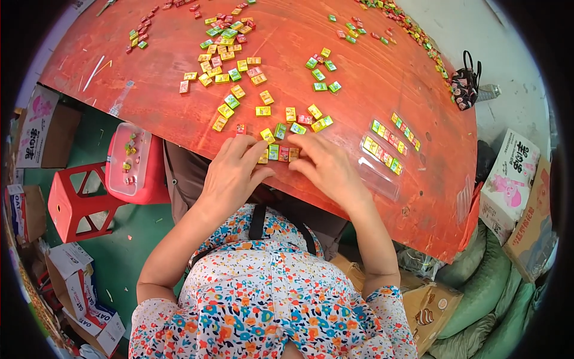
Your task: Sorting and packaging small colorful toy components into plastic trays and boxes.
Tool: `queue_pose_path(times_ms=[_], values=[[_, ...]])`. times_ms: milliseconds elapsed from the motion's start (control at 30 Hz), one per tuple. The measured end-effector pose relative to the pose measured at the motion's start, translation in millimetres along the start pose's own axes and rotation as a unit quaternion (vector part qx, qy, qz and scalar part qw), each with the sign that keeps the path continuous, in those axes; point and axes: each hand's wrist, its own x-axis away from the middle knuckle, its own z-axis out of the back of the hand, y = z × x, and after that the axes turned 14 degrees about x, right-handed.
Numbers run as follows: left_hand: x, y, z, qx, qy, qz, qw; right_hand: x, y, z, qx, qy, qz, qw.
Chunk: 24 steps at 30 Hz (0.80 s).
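Several small yellow, green and red boxes stand side by side in a short row (278, 153) at the near edge of the red table (335, 119). My left hand (236, 170) is at the row's left end, its fingertips by a yellow box (267, 136) just beyond the row. Its thumb and fingers are apart. At the right end is my right hand (329, 167), fingers curved and spread, the fingertips close to the last box. More loose small boxes (290, 113) lie just beyond both hands. Parts of the row's end boxes are hidden behind my fingers.
To the right, a clear plastic tray (382, 184) lies near two rows of boxes (385, 146). Scattered boxes (227, 54) spread toward the far side. A red stool (81, 203) and a clear-lidded tub (128, 161) stand left; cartons (508, 179) stand right.
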Motion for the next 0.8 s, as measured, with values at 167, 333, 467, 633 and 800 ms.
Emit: queue_pose_path(times_ms=[167,333,467,633,800], values=[[-6.9,3.0,-0.1,-0.013,0.011,-0.033,0.999,-28.7,20.3,17.0,0.175,0.077,0.055,0.98],[-12.6,8.6,-3.9,-0.008,-0.009,-0.034,0.999,-43.3,36.9,8.3,0.318,0.051,0.079,0.944],[-13.0,6.1,-3.5,-0.015,0.002,-0.039,0.999,-38.4,34.8,11.4,0.333,0.05,0.088,0.937],[-5.1,-2.0,6.6,0.0,0.002,-0.012,1.0,-24.3,23.7,18.8,0.298,0.114,0.104,0.942],[-1.8,-3.1,4.4,-0.005,0.0,-0.008,1.0,4.1,9.4,22.0,0.295,0.066,0.1,0.948]])
